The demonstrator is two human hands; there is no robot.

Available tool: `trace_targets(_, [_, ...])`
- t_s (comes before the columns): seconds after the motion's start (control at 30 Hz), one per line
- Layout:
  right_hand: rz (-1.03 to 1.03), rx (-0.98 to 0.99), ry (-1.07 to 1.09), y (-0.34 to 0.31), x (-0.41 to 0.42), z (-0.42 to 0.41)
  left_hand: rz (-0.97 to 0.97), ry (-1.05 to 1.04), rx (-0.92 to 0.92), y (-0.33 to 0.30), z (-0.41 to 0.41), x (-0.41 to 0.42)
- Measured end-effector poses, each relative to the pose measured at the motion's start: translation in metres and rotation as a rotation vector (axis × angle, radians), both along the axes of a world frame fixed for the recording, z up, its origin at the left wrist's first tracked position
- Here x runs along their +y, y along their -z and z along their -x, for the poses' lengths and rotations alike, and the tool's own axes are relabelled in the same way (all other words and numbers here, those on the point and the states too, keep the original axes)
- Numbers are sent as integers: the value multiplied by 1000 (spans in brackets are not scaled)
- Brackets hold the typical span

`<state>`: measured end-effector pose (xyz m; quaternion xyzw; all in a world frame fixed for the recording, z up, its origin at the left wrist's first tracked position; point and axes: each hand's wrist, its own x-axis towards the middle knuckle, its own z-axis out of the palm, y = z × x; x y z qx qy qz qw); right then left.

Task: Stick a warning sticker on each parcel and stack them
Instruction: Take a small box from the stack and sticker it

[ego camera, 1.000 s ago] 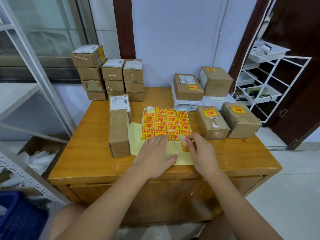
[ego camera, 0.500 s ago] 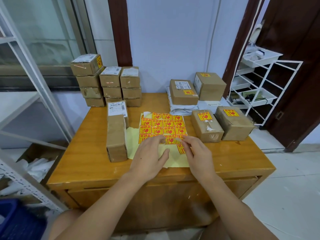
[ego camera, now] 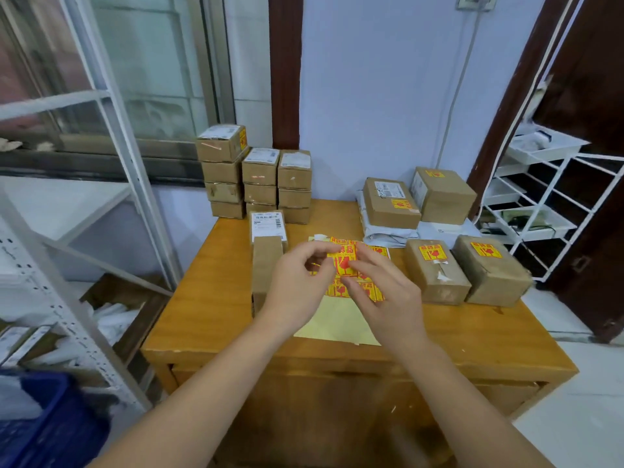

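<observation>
Sticker (ego camera: 344, 261) peeled, pinched between left hand (ego camera: 300, 288) and right hand (ego camera: 388, 298) above the sheet (ego camera: 337, 322); next it wants pressing onto the bare parcel (ego camera: 265, 265) on the bench (ego camera: 216, 298).

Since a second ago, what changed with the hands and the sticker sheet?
Both hands rose off the sticker sheet: the left hand and right hand now hold one peeled warning sticker between their fingertips above it. Earlier they pressed on the sheet. The parcels, such as the unlabelled parcel, stayed put.
</observation>
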<state>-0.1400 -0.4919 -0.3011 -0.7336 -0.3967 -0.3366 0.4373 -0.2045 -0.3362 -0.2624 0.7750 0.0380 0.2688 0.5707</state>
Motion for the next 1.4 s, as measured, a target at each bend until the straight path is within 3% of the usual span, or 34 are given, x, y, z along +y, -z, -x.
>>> trace_targets(0.23, [-146,604,-234,-42,62,4,-66,-66,21,-9,9,62])
trace_targets(0.43, [-147,894,-315,-54,111,-10,-80,-93,92,-9,13,102])
trace_targets(0.73, [-127,1018,-176,-38,139,-44,-250,-140,295,15,-11,127])
trace_targets(0.9, [-134,1077,-144,-23,146,-51,-260,-141,302,30,-11,120])
trace_targets(1.4, [-71,1008,-95,-19,155,-51,-446,-269,311,38,-11,116])
